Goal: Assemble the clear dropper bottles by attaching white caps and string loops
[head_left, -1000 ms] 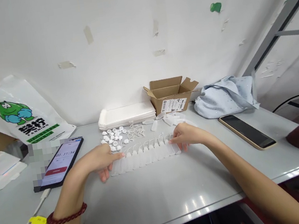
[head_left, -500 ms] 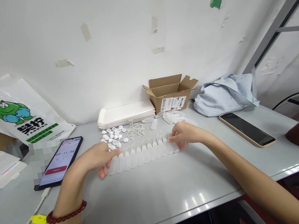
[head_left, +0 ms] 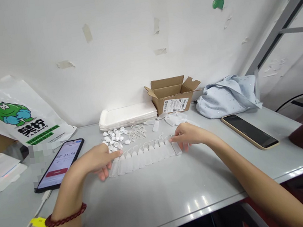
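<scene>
A row of slim translucent plastic tubes [head_left: 143, 158] with white caps and thin string loops lies flat on the grey table, slightly slanted. At its left end is my left hand [head_left: 98, 161], thumb stretched over the caps and the other fingers loosely bent beside the end tube. My right hand [head_left: 187, 137] is at the opposite end, thumb tip by the caps and fingers around the outer side of the last tube [head_left: 176, 148], apart from one another. Behind the row are loose white caps [head_left: 115, 138] and a tangle of white strings [head_left: 136, 131].
More loose tubes [head_left: 175, 119] lie before an open cardboard box [head_left: 177, 104]. Left of it is a stack of white trays [head_left: 127, 114]. A phone showing a timer [head_left: 59, 165] is near my left arm; another phone [head_left: 249, 131] and a light blue cloth bag [head_left: 227, 96] are right.
Slight gaps have opened at both ends of the row: the last tube on the right stands a little apart, and the leftmost tubes have slid slightly left. My hands have barely moved.
</scene>
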`<act>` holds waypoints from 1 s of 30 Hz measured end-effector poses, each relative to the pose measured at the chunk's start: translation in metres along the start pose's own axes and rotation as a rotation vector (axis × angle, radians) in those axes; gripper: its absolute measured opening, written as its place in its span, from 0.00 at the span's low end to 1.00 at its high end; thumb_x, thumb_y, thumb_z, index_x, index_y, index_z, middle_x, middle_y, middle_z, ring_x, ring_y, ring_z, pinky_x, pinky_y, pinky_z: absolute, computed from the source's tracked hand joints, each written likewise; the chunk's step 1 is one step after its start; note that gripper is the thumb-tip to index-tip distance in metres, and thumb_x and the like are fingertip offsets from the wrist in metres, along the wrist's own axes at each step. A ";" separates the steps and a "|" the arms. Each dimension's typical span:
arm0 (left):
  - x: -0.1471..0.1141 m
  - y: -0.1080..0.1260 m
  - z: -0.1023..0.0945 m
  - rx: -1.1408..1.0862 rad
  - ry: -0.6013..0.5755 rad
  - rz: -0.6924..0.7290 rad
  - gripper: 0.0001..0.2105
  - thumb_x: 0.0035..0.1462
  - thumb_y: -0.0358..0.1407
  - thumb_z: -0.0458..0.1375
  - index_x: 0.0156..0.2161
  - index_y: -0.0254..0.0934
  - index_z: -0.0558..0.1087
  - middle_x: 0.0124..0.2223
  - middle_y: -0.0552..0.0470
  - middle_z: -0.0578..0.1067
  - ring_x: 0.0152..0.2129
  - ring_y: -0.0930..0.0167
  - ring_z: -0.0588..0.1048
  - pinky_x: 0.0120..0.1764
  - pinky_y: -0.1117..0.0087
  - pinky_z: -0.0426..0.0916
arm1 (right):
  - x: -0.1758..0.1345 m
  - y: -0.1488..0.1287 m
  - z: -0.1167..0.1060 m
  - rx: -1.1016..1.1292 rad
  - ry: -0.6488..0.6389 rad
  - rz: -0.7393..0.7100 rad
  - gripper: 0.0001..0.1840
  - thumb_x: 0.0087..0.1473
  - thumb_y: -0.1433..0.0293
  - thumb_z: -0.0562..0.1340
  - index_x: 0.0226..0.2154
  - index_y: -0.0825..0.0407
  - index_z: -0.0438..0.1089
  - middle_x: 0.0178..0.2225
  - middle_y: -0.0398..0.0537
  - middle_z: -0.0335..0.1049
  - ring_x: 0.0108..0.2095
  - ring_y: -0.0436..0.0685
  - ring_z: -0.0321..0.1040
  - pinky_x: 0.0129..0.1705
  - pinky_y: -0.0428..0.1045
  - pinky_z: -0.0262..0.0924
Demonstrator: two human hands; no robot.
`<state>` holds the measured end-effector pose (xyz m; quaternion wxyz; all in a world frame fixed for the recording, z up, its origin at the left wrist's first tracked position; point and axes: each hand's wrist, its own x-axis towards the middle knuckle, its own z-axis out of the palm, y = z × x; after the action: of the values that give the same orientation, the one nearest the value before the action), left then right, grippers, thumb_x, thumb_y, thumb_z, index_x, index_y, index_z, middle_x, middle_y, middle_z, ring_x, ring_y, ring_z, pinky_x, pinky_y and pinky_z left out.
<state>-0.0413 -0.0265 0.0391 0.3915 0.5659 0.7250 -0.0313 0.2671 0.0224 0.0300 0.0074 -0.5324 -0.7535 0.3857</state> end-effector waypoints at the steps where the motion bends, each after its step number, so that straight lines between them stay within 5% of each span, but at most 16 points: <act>1: 0.000 0.000 0.000 -0.009 0.000 0.001 0.26 0.46 0.59 0.53 0.14 0.38 0.62 0.16 0.43 0.74 0.14 0.62 0.75 0.22 0.67 0.64 | 0.000 0.000 0.000 -0.001 0.001 0.001 0.19 0.53 0.59 0.57 0.19 0.56 0.66 0.23 0.50 0.75 0.20 0.52 0.71 0.25 0.45 0.60; 12: -0.001 0.001 -0.006 -0.030 0.128 0.029 0.21 0.47 0.54 0.54 0.18 0.37 0.66 0.19 0.46 0.76 0.17 0.65 0.75 0.27 0.67 0.66 | 0.003 0.003 -0.002 0.017 0.036 0.057 0.18 0.54 0.62 0.55 0.19 0.55 0.64 0.22 0.51 0.74 0.18 0.50 0.68 0.21 0.44 0.58; 16: -0.004 0.007 -0.009 0.066 0.353 0.071 0.19 0.49 0.51 0.52 0.18 0.38 0.66 0.18 0.51 0.75 0.20 0.65 0.74 0.28 0.69 0.63 | 0.007 0.003 0.000 0.012 0.179 0.016 0.17 0.54 0.64 0.55 0.18 0.54 0.62 0.19 0.49 0.72 0.16 0.48 0.65 0.22 0.44 0.56; 21: 0.008 0.019 0.006 0.055 0.710 0.317 0.13 0.51 0.42 0.50 0.26 0.38 0.71 0.27 0.52 0.77 0.27 0.66 0.74 0.32 0.69 0.64 | 0.022 0.007 0.013 -0.092 0.519 -0.122 0.12 0.57 0.65 0.54 0.31 0.55 0.68 0.21 0.45 0.70 0.22 0.51 0.64 0.26 0.45 0.54; 25: 0.031 0.022 0.027 0.196 0.733 0.566 0.14 0.51 0.32 0.46 0.35 0.36 0.75 0.40 0.46 0.78 0.42 0.60 0.72 0.41 0.63 0.67 | 0.036 0.015 0.023 -0.158 0.600 -0.395 0.15 0.60 0.67 0.50 0.45 0.55 0.66 0.33 0.50 0.70 0.33 0.55 0.66 0.36 0.49 0.58; 30: 0.043 0.021 0.035 0.345 0.654 0.687 0.17 0.50 0.27 0.45 0.35 0.36 0.77 0.39 0.45 0.79 0.44 0.60 0.71 0.46 0.59 0.67 | 0.043 0.021 0.026 -0.198 0.534 -0.598 0.21 0.58 0.74 0.45 0.48 0.52 0.67 0.46 0.55 0.64 0.47 0.60 0.60 0.50 0.56 0.56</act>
<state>-0.0078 -0.0018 -0.0024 0.0324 0.8083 0.5660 0.1590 0.2543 0.0457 -0.0176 0.2631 -0.3693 -0.8801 0.1406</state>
